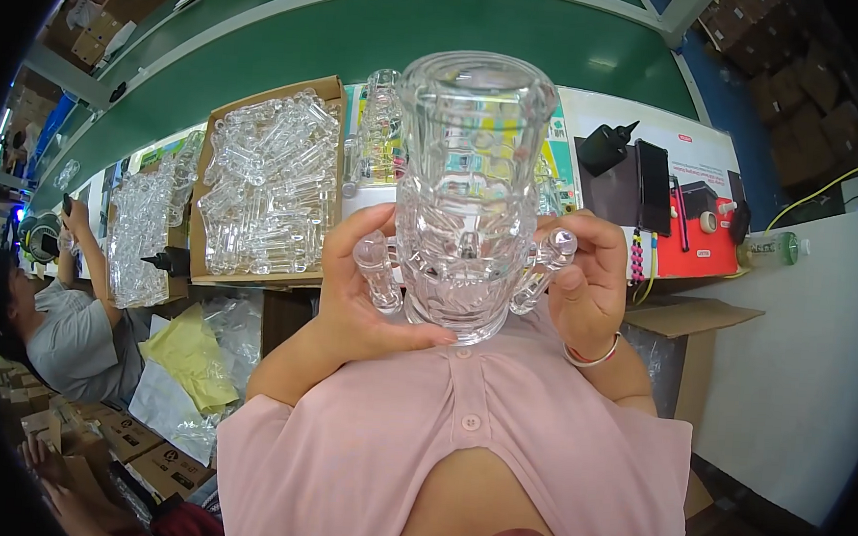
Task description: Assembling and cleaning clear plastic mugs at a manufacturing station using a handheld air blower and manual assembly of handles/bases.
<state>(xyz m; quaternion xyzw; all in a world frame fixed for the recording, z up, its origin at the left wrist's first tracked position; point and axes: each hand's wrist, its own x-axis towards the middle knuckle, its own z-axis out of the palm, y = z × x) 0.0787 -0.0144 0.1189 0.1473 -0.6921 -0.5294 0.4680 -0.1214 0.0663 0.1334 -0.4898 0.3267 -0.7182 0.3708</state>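
A large clear mug (469,182) with a moulded, ridged body is held up in front of my chest. One clear handle (379,270) stands out on its left side and another handle (545,270) on its right, each with a rounded top end. My left hand (358,298) is closed round the mug's lower left, its thumb along the base and its fingers behind the handle. My right hand (590,288) pinches the right handle between thumb and fingers. Behind the mug, another clear ridged vessel (382,108) stands on the table.
An open cardboard box (336,179) full of clear handle pieces stands left, with more clear pieces (141,241) beyond. At right lie a black dropper bottle (605,149), a phone (653,188), a pen (682,220) and a tape roll (708,222). A co-worker (81,335) sits at far left.
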